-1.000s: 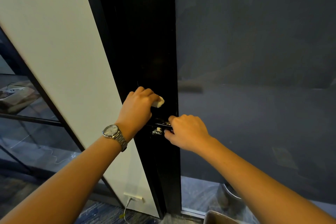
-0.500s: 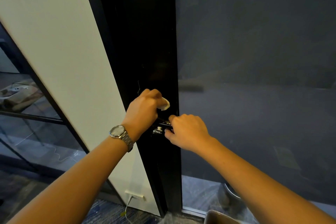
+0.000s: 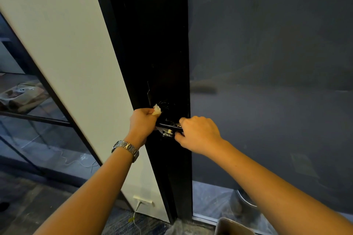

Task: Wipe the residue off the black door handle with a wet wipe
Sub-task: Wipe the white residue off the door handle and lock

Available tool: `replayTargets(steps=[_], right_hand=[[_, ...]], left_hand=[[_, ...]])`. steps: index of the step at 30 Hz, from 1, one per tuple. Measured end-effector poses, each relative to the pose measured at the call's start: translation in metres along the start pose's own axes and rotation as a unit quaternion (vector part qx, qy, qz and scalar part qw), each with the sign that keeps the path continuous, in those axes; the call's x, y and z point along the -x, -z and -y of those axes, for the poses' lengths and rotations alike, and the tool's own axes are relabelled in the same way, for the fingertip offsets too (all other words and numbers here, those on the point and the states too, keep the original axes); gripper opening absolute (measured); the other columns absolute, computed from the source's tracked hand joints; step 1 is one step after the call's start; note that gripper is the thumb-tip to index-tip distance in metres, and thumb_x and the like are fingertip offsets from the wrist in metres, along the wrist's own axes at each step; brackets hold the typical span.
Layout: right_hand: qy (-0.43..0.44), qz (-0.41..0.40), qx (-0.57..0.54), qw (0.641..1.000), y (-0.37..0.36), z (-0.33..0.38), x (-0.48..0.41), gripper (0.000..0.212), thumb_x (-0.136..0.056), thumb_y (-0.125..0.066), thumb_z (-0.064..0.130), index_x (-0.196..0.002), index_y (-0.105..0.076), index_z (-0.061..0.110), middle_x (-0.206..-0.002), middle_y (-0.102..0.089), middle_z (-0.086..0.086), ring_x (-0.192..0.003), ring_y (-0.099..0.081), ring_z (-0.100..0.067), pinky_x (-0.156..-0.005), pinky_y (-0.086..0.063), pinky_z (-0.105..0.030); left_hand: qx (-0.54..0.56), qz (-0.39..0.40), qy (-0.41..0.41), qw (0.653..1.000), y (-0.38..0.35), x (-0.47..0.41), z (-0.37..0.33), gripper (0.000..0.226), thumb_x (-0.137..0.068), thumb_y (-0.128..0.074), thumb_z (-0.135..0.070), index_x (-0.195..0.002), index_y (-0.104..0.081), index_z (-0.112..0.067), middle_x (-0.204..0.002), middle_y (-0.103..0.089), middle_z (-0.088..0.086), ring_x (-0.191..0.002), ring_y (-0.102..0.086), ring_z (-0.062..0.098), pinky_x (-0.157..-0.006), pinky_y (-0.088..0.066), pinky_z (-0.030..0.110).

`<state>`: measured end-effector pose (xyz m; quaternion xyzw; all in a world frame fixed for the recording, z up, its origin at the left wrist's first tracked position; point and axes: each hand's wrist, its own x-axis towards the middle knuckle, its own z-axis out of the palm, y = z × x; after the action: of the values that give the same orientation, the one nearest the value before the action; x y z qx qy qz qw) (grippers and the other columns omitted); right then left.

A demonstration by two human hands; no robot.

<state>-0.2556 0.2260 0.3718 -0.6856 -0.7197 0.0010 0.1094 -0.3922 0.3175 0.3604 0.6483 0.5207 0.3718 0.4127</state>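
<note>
The black door handle (image 3: 170, 125) runs level across the black door frame (image 3: 158, 44), between my two hands. My right hand (image 3: 198, 133) grips its right end. My left hand (image 3: 143, 123), with a metal watch on the wrist, is closed on a crumpled whitish wet wipe (image 3: 157, 110) whose tip sticks out above the fist, against the frame just above the handle's left end. A patch of whitish residue (image 3: 167, 133) shows just under the handle. Faint wet streaks mark the frame above the wipe.
A white wall panel (image 3: 63, 53) stands left of the frame, with a socket and cable near the floor. Dark frosted glass (image 3: 267, 82) fills the right. A bin rim (image 3: 235, 225) sits at the bottom right. A glass partition with clutter behind it lies far left.
My left hand has slid left and slightly down along the frame with the wipe, uncovering more of the handle. My right hand has kept its grip on the handle's right end.
</note>
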Motion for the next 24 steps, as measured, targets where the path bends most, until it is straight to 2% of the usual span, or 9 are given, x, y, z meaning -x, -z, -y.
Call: replayTargets(steps=[3, 6, 9, 11, 13, 15, 19, 22, 24], right_hand=[[-0.002, 0.002, -0.001, 1.000, 0.000, 0.000, 0.000, 0.028, -0.093, -0.047, 0.035, -0.102, -0.056, 0.010, -0.078, -0.053, -0.003, -0.067, -0.046, -0.021, -0.045, -0.025, -0.027], [-0.005, 0.001, 0.007, 1.000, 0.000, 0.000, -0.001, 0.028, -0.093, -0.046, 0.035, -0.101, -0.056, 0.010, -0.077, -0.050, -0.002, -0.067, -0.046, -0.022, -0.044, -0.023, -0.027], [-0.006, 0.003, 0.008, 1.000, -0.001, 0.001, -0.001, 0.028, -0.094, -0.046, 0.035, -0.101, -0.056, 0.010, -0.076, -0.049, -0.002, -0.067, -0.046, -0.022, -0.045, -0.024, -0.026], [-0.007, 0.002, 0.004, 1.000, -0.001, 0.001, -0.001, 0.028, -0.093, -0.046, 0.035, -0.101, -0.056, 0.010, -0.076, -0.049, -0.002, -0.067, -0.046, -0.022, -0.045, -0.025, -0.025], [-0.008, 0.002, 0.001, 1.000, -0.001, 0.000, -0.001, 0.028, -0.093, -0.047, 0.035, -0.101, -0.056, 0.010, -0.077, -0.050, -0.001, -0.067, -0.047, -0.022, -0.045, -0.025, -0.026], [-0.007, 0.003, -0.001, 1.000, -0.002, 0.000, 0.000, 0.028, -0.093, -0.047, 0.035, -0.101, -0.057, 0.010, -0.076, -0.050, -0.001, -0.067, -0.047, -0.021, -0.046, -0.026, -0.026], [-0.013, -0.002, 0.006, 1.000, -0.002, 0.000, -0.001, 0.029, -0.094, -0.046, 0.035, -0.099, -0.057, 0.009, -0.067, -0.043, 0.001, -0.065, -0.046, -0.022, -0.044, -0.024, -0.026], [-0.012, -0.006, 0.008, 1.000, -0.001, 0.000, 0.000, 0.029, -0.094, -0.046, 0.035, -0.101, -0.057, 0.009, -0.073, -0.049, -0.002, -0.066, -0.046, -0.023, -0.044, -0.024, -0.027], [-0.009, -0.012, 0.010, 1.000, -0.002, 0.000, 0.001, 0.029, -0.094, -0.046, 0.035, -0.102, -0.056, 0.009, -0.078, -0.057, -0.006, -0.068, -0.049, -0.025, -0.044, -0.023, -0.026]], left_hand=[[-0.100, 0.015, -0.060, 0.993, 0.006, 0.001, -0.003, 0.021, -0.092, -0.051, -0.021, -0.081, -0.064, -0.009, -0.076, -0.060, 0.019, -0.069, -0.053, 0.026, -0.061, -0.043, 0.028], [-0.156, -0.011, -0.168, 0.973, 0.009, 0.010, -0.010, 0.024, -0.092, -0.049, -0.014, -0.113, -0.060, -0.007, -0.073, -0.061, 0.005, -0.052, -0.052, 0.006, -0.048, -0.040, 0.010], [-0.198, -0.031, -0.249, 0.948, 0.008, 0.014, -0.012, 0.033, -0.092, -0.048, -0.008, -0.124, -0.053, -0.006, -0.090, -0.055, 0.002, -0.057, -0.043, 0.000, -0.057, -0.038, 0.000], [-0.208, -0.030, -0.237, 0.949, 0.007, 0.010, -0.009, 0.033, -0.093, -0.046, -0.011, -0.124, -0.052, -0.005, -0.086, -0.054, 0.002, -0.056, -0.043, 0.001, -0.054, -0.038, 0.000], [-0.204, -0.007, -0.168, 0.964, 0.006, 0.005, -0.006, 0.029, -0.095, -0.042, -0.013, -0.120, -0.055, -0.004, -0.066, -0.052, 0.000, -0.048, -0.043, 0.005, -0.045, -0.038, 0.004], [-0.195, -0.004, -0.145, 0.970, 0.006, 0.005, -0.005, 0.027, -0.095, -0.040, -0.013, -0.114, -0.057, -0.003, -0.060, -0.051, 0.001, -0.043, -0.046, 0.006, -0.041, -0.038, 0.007], [-0.187, -0.053, -0.266, 0.944, -0.004, 0.011, -0.022, 0.028, -0.093, -0.042, -0.004, -0.117, -0.056, -0.003, -0.100, -0.047, 0.001, -0.059, -0.042, 0.003, -0.055, -0.039, 0.007], [-0.207, -0.071, -0.244, 0.945, -0.012, 0.008, -0.027, 0.028, -0.091, -0.042, -0.003, -0.116, -0.055, -0.002, -0.110, -0.052, 0.010, -0.058, -0.040, 0.007, -0.052, -0.033, 0.012], [-0.205, -0.077, -0.215, 0.952, -0.012, 0.006, -0.022, 0.026, -0.090, -0.044, -0.003, -0.113, -0.056, -0.001, -0.105, -0.055, 0.014, -0.058, -0.042, 0.010, -0.052, -0.031, 0.015]])
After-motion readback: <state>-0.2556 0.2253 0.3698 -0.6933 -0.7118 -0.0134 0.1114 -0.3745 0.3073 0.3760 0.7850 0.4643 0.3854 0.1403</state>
